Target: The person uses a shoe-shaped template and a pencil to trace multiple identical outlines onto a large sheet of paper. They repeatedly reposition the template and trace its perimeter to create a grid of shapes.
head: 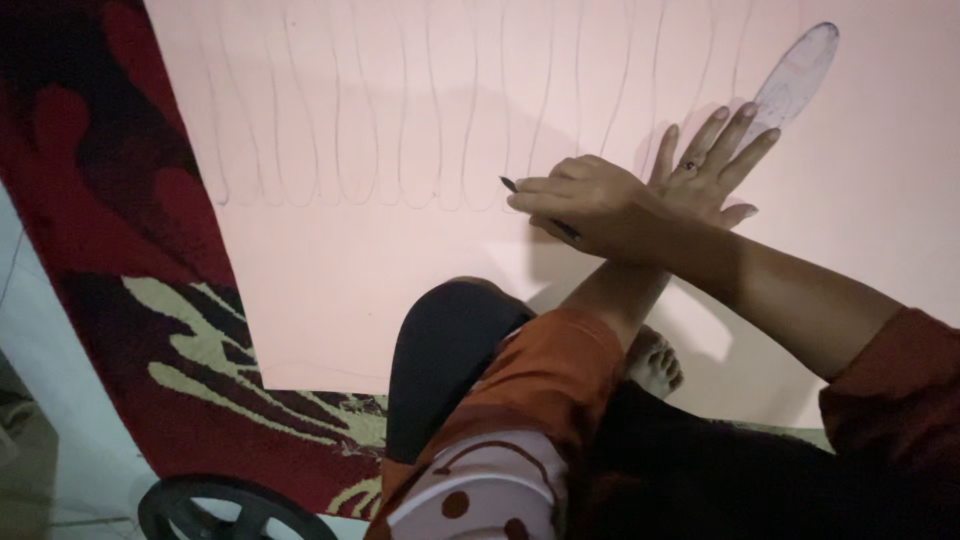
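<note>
Pink sheet [400,290]: 1 | template [795,75]: 1, left hand [710,170] flat | right hand [590,205] grips pencil [510,184]

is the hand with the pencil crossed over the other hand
Yes, the right hand gripping the dark pencil lies across the left hand.

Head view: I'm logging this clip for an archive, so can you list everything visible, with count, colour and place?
Paper sheet: one, pale pink, spread over the rug, filling the upper frame.
Traced outlines: a row of long narrow pencil loops, grey, across the top of the sheet.
Template: one, clear elongated oval, upper right, under the left fingers.
Pencil: one, dark, tip on the sheet, held in the right hand.
Rug: one, red, black and cream, left side and bottom.
Wheel-like object: one, black, bottom left.
Knee: black trousers, centre.
Foot: one, bare, on the sheet.
Left hand: ringed, flat on the sheet.
Right hand: crossed over the left forearm.
</note>
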`<state>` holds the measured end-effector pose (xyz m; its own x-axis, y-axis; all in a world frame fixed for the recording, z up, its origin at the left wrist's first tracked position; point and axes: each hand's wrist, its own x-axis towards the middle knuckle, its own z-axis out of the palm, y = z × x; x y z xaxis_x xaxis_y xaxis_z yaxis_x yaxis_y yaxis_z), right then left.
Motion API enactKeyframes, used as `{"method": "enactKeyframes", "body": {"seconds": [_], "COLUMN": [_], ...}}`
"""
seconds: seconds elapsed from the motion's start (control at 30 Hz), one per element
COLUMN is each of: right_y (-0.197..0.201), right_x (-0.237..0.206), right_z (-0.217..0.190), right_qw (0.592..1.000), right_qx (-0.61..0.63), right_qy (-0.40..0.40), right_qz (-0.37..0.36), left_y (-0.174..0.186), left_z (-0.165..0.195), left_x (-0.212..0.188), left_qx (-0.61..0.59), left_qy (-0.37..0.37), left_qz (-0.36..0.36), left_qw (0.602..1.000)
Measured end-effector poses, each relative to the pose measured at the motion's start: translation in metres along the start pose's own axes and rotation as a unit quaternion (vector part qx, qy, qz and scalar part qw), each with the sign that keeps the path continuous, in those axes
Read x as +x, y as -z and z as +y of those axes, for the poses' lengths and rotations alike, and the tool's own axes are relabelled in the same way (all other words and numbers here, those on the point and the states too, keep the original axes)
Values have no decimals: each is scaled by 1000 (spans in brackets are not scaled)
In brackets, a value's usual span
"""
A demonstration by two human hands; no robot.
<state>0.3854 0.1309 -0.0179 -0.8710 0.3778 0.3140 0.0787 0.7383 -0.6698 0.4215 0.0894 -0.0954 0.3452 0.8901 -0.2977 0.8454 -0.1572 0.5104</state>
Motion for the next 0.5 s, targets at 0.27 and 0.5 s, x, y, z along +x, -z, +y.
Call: {"method": "enactKeyframes", "body": {"seconds": [0.27,0.5], "right_y": [26,47], "right_x": [-20,-36], "right_z": [-5,-6], "right_qw": [987,972], "right_qx": [-50,-56], "right_qy": [-151,-229], "right_qz": [0,18], "left_y": [21,4], "left_z": [-4,-3], "left_x": [-5,8], "left_qx": [37,-101], "left_qy": [-21,-77], "left_qz": [3,213], "left_qw": [999,969]}}
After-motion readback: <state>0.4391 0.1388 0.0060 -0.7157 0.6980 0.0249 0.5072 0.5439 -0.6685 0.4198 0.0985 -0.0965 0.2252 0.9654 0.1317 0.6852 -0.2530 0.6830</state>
